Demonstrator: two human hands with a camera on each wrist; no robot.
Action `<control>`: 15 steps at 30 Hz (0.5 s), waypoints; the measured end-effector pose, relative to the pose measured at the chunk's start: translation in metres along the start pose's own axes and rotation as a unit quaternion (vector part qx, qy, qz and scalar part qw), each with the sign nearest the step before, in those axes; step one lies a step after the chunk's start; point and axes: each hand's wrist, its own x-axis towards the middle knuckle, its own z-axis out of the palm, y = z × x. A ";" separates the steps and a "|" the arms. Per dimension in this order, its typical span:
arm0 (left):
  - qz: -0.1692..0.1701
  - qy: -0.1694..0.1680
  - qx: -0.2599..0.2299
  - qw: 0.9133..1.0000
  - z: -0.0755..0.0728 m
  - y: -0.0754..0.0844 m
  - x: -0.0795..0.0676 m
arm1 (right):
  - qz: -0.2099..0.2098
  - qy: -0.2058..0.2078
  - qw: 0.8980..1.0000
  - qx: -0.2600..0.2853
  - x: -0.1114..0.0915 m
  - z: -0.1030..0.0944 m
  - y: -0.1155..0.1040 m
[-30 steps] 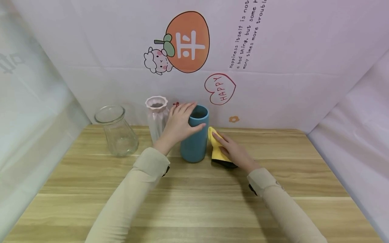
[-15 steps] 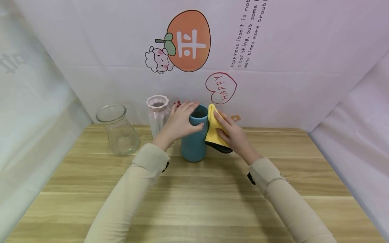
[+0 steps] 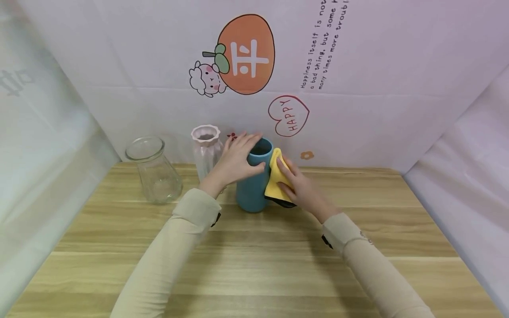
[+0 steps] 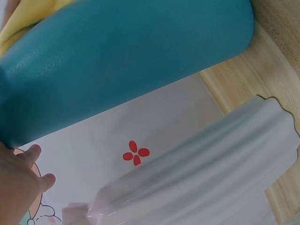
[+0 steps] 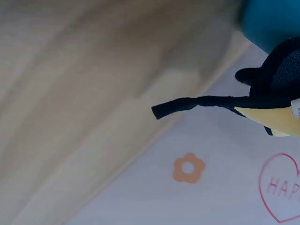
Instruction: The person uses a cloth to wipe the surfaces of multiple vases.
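Yellow cloth (image 3: pixel 275 185) against blue vase (image 3: pixel 250 194)
Left hand (image 3: pixel 235 162), spread wide, holds the vase near its rim; right hand (image 3: pixel 305 191) (fingers bent) pinches the cloth.

Blue vase (image 3: pixel 253 187) — smooth, faintly glossy; yellow cloth (image 3: pixel 275 182) — matt.

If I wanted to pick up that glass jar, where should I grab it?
I'd grip the jar round its neck, just under the rim: the glass narrows there, so fingers should catch below the wider lip. Come in from the left, since the pale pink vase stands to its right.
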 end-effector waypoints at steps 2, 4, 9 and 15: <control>0.001 0.001 0.000 1.000 0.000 0.000 0.000 | 0.000 -0.009 1.000 -0.015 -0.005 0.005 0.002; 0.002 0.002 0.000 1.000 -0.001 0.000 0.000 | -0.005 -0.010 1.000 -0.017 -0.009 0.010 0.005; 0.007 0.002 0.002 1.000 0.000 0.000 0.000 | -0.025 -0.018 1.000 -0.005 -0.021 0.022 0.013; 0.008 0.002 0.004 1.000 0.000 0.000 0.001 | 0.012 -0.099 0.995 -0.010 -0.039 0.032 0.019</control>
